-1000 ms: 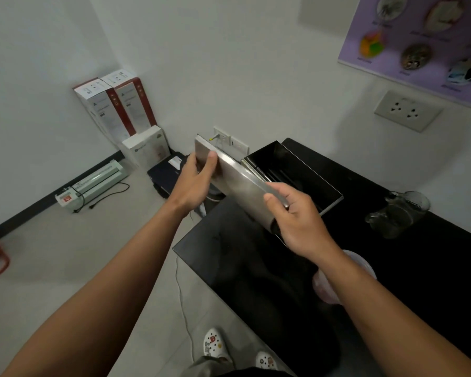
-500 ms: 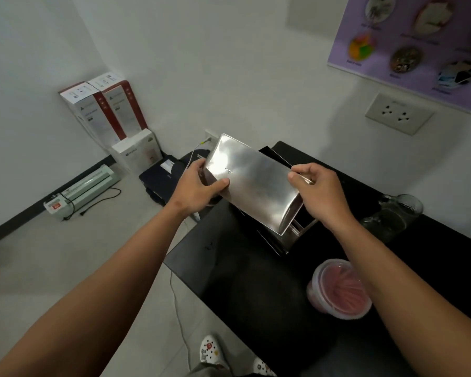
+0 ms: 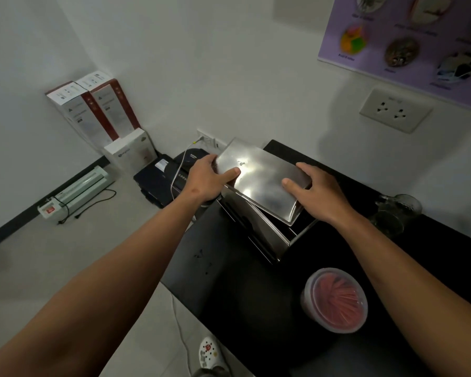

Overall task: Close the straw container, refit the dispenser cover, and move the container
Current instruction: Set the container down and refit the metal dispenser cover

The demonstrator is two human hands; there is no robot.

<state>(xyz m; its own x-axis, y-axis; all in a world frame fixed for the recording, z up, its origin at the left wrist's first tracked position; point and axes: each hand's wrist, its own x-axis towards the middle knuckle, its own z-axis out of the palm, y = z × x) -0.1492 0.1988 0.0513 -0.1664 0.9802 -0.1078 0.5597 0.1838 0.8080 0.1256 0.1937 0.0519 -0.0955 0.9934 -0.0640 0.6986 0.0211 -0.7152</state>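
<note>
A shiny steel dispenser cover (image 3: pixel 259 178) lies slanted on top of the steel dispenser box (image 3: pixel 264 235) at the far left corner of the black table (image 3: pixel 229 281). The cover's near right corner hangs past the box's open top, and a dark gap shows beneath it. My left hand (image 3: pixel 207 180) grips the cover's left end, thumb on top. My right hand (image 3: pixel 314 193) holds its right end. A round clear container (image 3: pixel 336 299) of red straws stands near the table's front with its lid on, apart from both hands.
A glass mug (image 3: pixel 396 213) stands at the table's right back. On the floor to the left are a dark machine (image 3: pixel 161 180) with a white cable, stacked boxes (image 3: pixel 98 115) and a laminator (image 3: pixel 76 190). A wall socket (image 3: pixel 394 110) is behind.
Both hands turned the cover from upright on its edge to flat and lowered it onto the dispenser box. The straw container has come into full view.
</note>
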